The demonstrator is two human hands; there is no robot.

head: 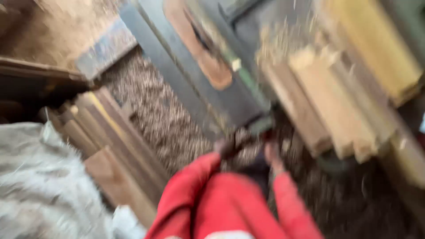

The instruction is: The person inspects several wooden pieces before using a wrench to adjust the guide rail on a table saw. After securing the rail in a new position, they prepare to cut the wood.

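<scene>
A dark, blurred object [248, 166] sits low between both hands, above the sawdust-strewn floor [155, 115]; its kind is unclear.

Whole view motion-blurred; hands [248, 152] smeared (grip unreadable); red sleeves [212, 199] cut by bottom edge.

Sawdust-covered floor [155, 110], dark metal machine table [212, 93], stacked wooden planks [327, 102], grey sack [40, 186]
</scene>
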